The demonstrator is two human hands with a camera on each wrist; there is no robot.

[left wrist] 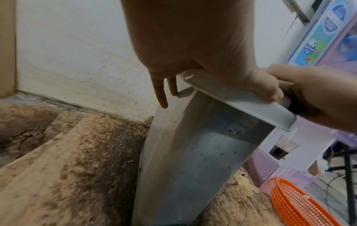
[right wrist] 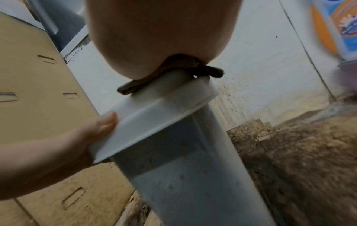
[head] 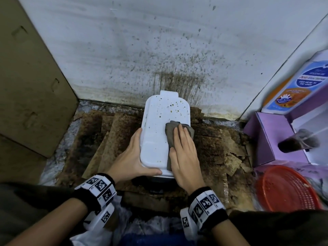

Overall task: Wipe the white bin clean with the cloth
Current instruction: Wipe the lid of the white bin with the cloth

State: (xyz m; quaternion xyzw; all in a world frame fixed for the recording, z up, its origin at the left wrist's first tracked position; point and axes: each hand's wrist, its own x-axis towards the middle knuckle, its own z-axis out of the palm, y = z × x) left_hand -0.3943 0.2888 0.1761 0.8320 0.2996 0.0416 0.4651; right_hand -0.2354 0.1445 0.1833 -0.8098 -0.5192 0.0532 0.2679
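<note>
Head view: the bin (head: 156,139) runs lengthwise away from the person. The right hand (head: 184,157) lies flat, fingers (head: 181,135) straight, pressing the cloth (head: 170,132) onto the lid's right half. The spots (head: 170,107) lie beyond them, at the bin's far end. The left hand (head: 131,157) grips its near left corner.

Left wrist view: thumb hooked over the bin's rim.

Right wrist view: cloth squashed under the palm.

We reach both forearms forward and down, side by side. Our left hand (head: 130,157) clasps the white bin (head: 156,139) at its near left corner, thumb along the near edge. Our right hand (head: 184,157) lies flat, fingers straight, pressing the cloth (head: 170,132).
</note>
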